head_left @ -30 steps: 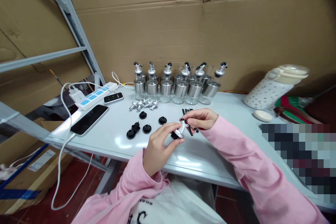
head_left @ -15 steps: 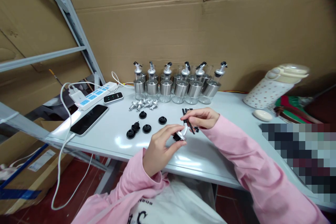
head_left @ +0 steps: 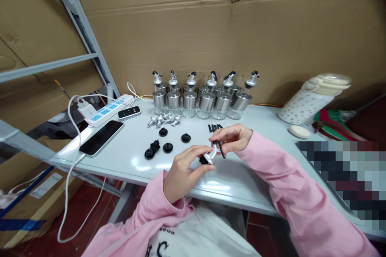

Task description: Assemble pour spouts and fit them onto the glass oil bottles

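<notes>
Hands (head_left: 182, 167) on spout (head_left: 214, 152), now lower in view

Metal-look spout (head_left: 214, 153), glossy tbl (head_left: 253, 184)

Cardboard wall (head_left: 169, 32) behind glossy table (head_left: 262, 128)

From close above the table (head_left: 241, 186), 1 head camera looks forward and down past left hand (head_left: 185, 170) and right hand (head_left: 237, 138) to far cardboard (head_left: 181, 28).
</notes>
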Demonstrator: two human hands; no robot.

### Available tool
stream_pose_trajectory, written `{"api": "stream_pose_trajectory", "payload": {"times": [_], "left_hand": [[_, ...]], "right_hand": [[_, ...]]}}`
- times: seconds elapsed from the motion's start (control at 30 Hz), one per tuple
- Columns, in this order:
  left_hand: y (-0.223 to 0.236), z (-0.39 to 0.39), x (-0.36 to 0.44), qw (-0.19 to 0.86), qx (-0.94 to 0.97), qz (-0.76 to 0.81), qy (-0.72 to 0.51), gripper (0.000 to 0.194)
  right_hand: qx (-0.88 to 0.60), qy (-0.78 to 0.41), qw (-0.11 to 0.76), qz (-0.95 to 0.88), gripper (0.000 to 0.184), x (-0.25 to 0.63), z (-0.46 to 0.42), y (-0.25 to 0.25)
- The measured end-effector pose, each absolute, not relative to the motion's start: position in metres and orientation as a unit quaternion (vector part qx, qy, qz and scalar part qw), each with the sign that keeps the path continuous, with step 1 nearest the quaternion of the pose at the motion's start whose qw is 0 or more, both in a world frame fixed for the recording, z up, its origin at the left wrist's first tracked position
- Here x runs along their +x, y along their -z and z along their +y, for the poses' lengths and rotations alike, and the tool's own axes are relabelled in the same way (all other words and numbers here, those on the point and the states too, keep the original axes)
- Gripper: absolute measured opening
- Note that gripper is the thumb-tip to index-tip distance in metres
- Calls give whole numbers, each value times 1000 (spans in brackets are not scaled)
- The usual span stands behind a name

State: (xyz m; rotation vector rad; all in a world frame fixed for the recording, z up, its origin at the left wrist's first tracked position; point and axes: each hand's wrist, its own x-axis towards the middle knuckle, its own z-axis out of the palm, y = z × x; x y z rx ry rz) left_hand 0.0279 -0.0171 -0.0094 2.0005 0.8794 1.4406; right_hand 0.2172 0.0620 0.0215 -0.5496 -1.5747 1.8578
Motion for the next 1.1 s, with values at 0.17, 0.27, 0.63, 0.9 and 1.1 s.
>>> {"api": "stream_pose_trajectory", "payload": {"times": [0.17,0.27,0.63,0.9,1.1], "left_hand": [[9,-17,29,259,736,327,-533,26],[10,-17,30,257,734,328,-537,26],[10,-20,29,306,717,324,-536,26],[9,-21,28,317,720,319,-528,26],[12,-20,30,316,702,340,-540,25]], "right_hand": [[-218,-709,321,-588,32,215,61,-20],[-220,-710,327,-584,32,214,60,-20],[-209,-712,329,-584,32,213,54,-25],[-214,-714,316,-587,32,216,55,-24],[-220,-707,326,-588,30,214,57,-23]]}}
